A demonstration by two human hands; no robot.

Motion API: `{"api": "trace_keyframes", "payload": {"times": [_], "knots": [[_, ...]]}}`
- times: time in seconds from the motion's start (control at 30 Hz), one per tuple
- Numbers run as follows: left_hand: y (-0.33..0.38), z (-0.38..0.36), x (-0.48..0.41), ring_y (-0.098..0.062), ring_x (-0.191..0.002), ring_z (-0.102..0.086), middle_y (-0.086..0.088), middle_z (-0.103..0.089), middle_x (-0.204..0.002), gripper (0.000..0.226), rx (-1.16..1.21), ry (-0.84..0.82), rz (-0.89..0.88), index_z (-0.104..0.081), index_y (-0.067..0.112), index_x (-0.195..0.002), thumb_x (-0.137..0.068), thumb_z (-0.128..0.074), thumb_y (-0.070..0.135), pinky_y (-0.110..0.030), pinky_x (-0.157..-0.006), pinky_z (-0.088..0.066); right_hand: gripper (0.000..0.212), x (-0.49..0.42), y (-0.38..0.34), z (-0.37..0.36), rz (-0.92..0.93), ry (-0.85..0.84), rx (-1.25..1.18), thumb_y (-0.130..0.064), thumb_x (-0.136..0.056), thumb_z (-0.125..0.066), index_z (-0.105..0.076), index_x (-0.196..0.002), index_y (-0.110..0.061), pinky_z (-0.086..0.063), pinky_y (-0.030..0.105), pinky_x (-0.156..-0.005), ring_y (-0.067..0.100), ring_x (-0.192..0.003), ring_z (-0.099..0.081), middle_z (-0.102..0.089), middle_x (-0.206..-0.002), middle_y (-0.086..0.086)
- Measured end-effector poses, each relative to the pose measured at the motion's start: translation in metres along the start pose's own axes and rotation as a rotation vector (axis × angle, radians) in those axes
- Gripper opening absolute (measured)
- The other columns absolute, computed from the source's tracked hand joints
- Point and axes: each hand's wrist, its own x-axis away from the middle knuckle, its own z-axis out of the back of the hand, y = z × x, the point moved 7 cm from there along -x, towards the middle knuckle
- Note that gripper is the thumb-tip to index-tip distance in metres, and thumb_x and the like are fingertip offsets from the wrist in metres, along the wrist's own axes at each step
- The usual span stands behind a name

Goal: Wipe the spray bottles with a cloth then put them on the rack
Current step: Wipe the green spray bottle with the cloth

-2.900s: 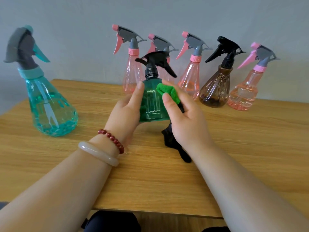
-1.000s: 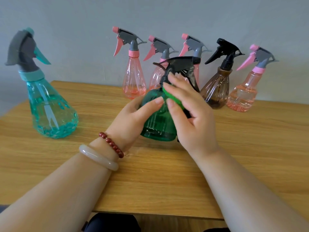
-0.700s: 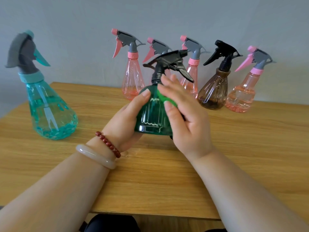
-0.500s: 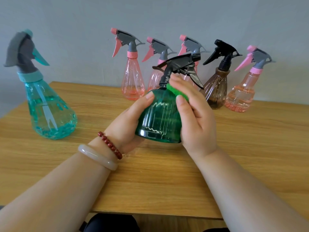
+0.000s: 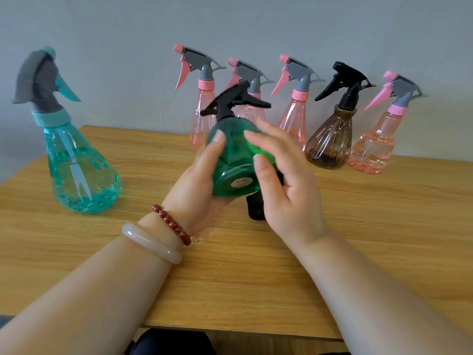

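My left hand (image 5: 197,185) grips a green spray bottle (image 5: 234,155) with a black trigger head, lifted off the wooden table (image 5: 256,278) and tipped so its round base faces me. My right hand (image 5: 286,180) presses a green cloth (image 5: 261,152) against the bottle's right side, thumb in front and fingers stretched behind. A dark end of the cloth hangs below my right palm. No rack is in view.
A large teal spray bottle (image 5: 76,160) stands at the left. Along the back wall stand several pink bottles (image 5: 204,108) with grey heads, a brown bottle (image 5: 330,139) with a black head, and another pink one (image 5: 376,147) at the far right.
The green bottle has tipped back so its base now faces me, and its trigger head has turned. My right hand has slid the cloth lower along the bottle's side.
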Motion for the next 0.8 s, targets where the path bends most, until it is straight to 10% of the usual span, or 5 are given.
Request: {"api": "trace_keyframes", "payload": {"times": [0.13, 0.3, 0.47, 0.6, 0.8], "knots": [[0.005, 0.005, -0.001, -0.004, -0.141, -0.037, 0.007, -0.019, -0.162, 0.1, -0.482, 0.092, -0.173, 0.007, 0.046, -0.153, -0.078, -0.056, 0.069, -0.035, -0.113, -0.04, 0.028, 0.0, 0.015, 0.011, -0.174, 0.071, -0.083, -0.024, -0.103, -0.043, -0.061, -0.124, -0.019, -0.036, 0.014, -0.106, -0.002, -0.127, -0.05, -0.057, -0.127, -0.018], [0.017, -0.008, 0.009, 0.02, -0.139, 0.014, 0.005, 0.02, -0.163, 0.104, -1.003, 0.026, -0.432, 0.009, 0.058, -0.141, -0.068, -0.063, 0.074, -0.008, -0.113, -0.019, 0.019, 0.002, 0.028, 0.015, -0.371, 0.169, -0.226, -0.029, -0.101, -0.049, -0.065, -0.111, -0.034, -0.041, 0.008, -0.093, -0.009, -0.113, -0.057, -0.064, -0.109, -0.028], [0.023, -0.008, 0.011, -0.02, -0.15, -0.019, 0.019, 0.015, -0.161, 0.127, -1.386, 0.084, -0.379, 0.016, 0.054, -0.147, -0.053, -0.064, 0.084, -0.054, -0.113, -0.035, 0.016, 0.003, 0.038, 0.015, -0.458, 0.235, -0.32, -0.038, -0.096, -0.054, -0.069, -0.101, -0.04, -0.05, 0.027, -0.097, 0.002, -0.111, -0.063, -0.072, -0.109, -0.017], [0.036, -0.014, 0.013, -0.024, -0.135, -0.026, 0.011, -0.023, -0.161, 0.122, -1.759, 0.153, -0.476, -0.015, 0.035, -0.155, -0.054, -0.062, 0.083, -0.057, -0.103, -0.032, 0.018, 0.007, 0.052, 0.01, -0.642, 0.257, -0.451, -0.047, -0.089, -0.06, -0.076, -0.09, -0.038, -0.052, 0.048, -0.098, 0.017, -0.107, -0.067, -0.074, -0.105, -0.004], [0.045, -0.033, 0.016, -0.028, -0.132, -0.044, -0.005, -0.05, -0.14, 0.093, -1.677, -0.024, -0.707, -0.043, 0.018, -0.143, -0.068, -0.069, 0.067, -0.048, -0.108, -0.039, 0.025, 0.006, 0.046, 0.002, -0.758, 0.203, -0.721, -0.026, -0.102, -0.048, -0.071, -0.098, -0.018, -0.055, 0.05, -0.091, 0.029, -0.099, -0.07, -0.073, -0.097, 0.01]]}}
